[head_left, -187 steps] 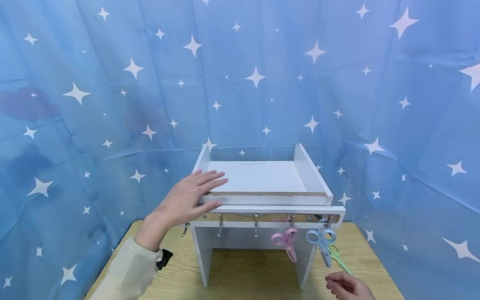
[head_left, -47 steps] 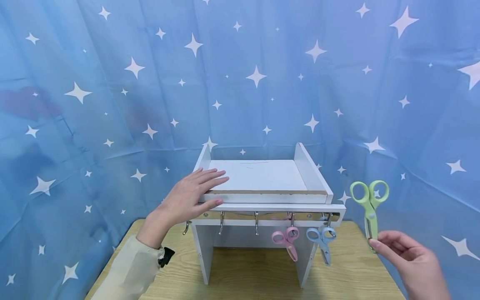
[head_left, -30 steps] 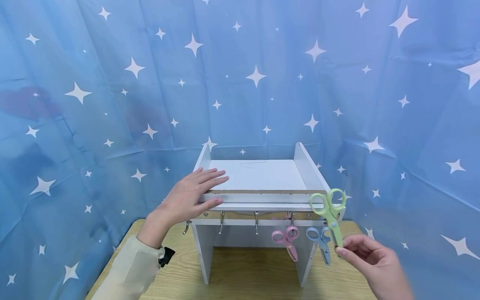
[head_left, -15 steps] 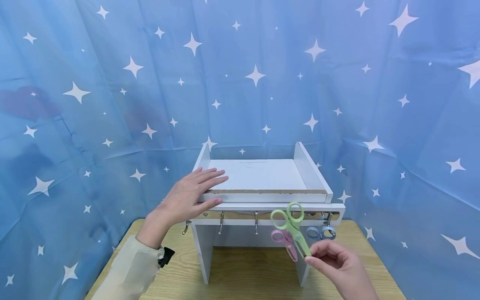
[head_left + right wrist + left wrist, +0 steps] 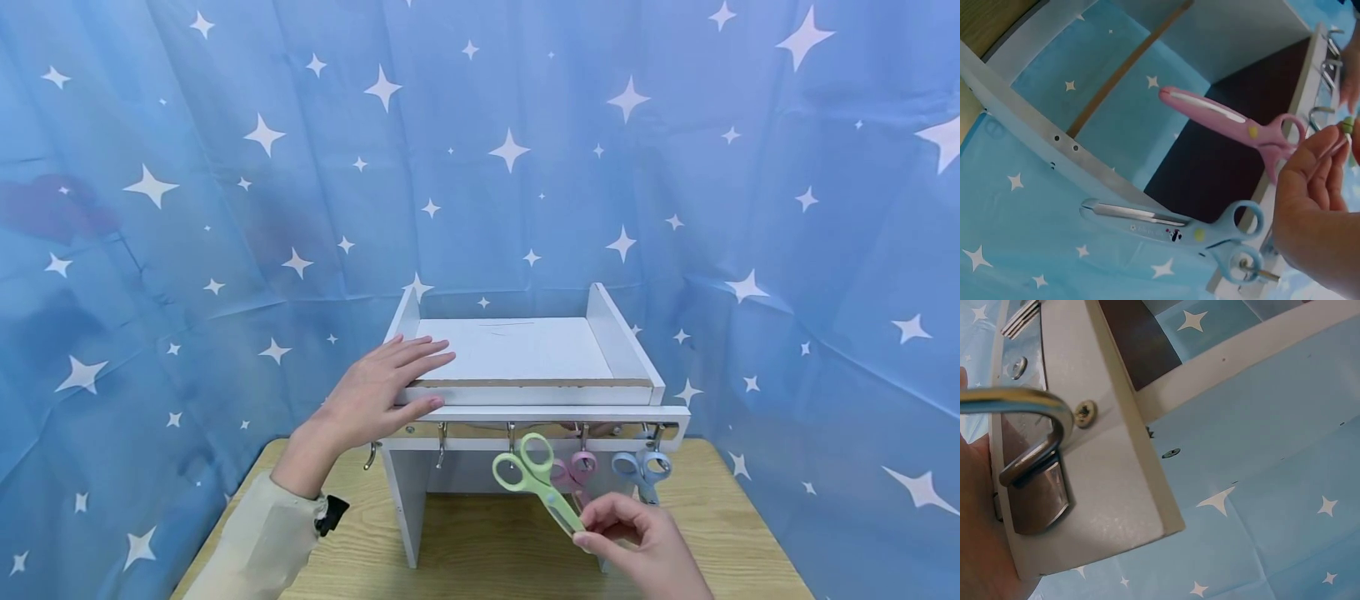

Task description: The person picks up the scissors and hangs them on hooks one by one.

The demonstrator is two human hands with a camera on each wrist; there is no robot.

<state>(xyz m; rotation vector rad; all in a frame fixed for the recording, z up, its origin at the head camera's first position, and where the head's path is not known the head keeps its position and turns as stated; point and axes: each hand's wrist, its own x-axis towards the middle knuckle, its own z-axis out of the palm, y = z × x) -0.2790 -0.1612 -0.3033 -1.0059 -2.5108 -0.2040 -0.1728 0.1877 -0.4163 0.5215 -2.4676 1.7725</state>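
Observation:
Green scissors [image 5: 548,493] are pinched near the blade tip by my right hand [image 5: 647,542], between thumb and fingers. Their handle loops point up and left, level with the middle hook [image 5: 512,437] of the rail; contact with it cannot be told. Behind them hang pink scissors [image 5: 583,465] on one hook, and blue scissors [image 5: 643,473] on the rightmost one. In the right wrist view only a bit of the green scissors [image 5: 1348,124] shows. My left hand [image 5: 373,393], fingers straight, rests on the white shelf's [image 5: 525,393] front left edge.
The hook rail [image 5: 465,432] spans the shelf's front; its two left hooks hold nothing. A metal hook [image 5: 1041,450] is close up in the left wrist view. The shelf stands on a wooden table [image 5: 705,500] before a blue star-patterned curtain [image 5: 480,167].
My right hand picked up the green scissors from the right of the rack, then carried them left past the blue and pink pairs, tilting them further left. The left hand stays put.

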